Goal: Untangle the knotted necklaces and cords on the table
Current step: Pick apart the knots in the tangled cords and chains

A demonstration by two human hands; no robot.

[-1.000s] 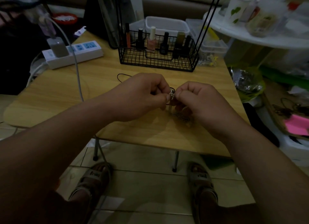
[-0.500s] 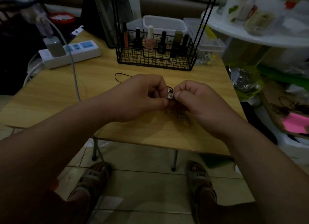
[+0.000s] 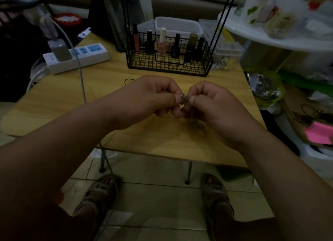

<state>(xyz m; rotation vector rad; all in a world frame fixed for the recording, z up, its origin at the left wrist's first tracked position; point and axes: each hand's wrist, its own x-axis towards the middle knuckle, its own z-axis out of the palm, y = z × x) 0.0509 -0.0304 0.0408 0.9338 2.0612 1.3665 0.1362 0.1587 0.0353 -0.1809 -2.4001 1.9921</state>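
Above the middle of the wooden table [image 3: 153, 138], my left hand [image 3: 153, 98] and my right hand [image 3: 214, 105] meet fingertip to fingertip. Between them they pinch a small silvery knot of necklace chain [image 3: 185, 98]. The rest of the chain hangs down to a loose pile [image 3: 198, 127] on the table under my right hand. A thin black cord [image 3: 128, 81] shows as a loop just behind my left hand; the hand hides the rest of it.
A black wire basket [image 3: 169, 60] of nail polish bottles stands at the back. A white power strip [image 3: 77, 57] with a plugged charger and grey cable [image 3: 81, 78] lies back left. Clear plastic boxes [image 3: 225, 48] sit back right. Clutter lies right of the table.
Both hands have stayed together on the knot, fingers shifting slightly and lifting it a little. The chain pile beneath shows more clearly now.
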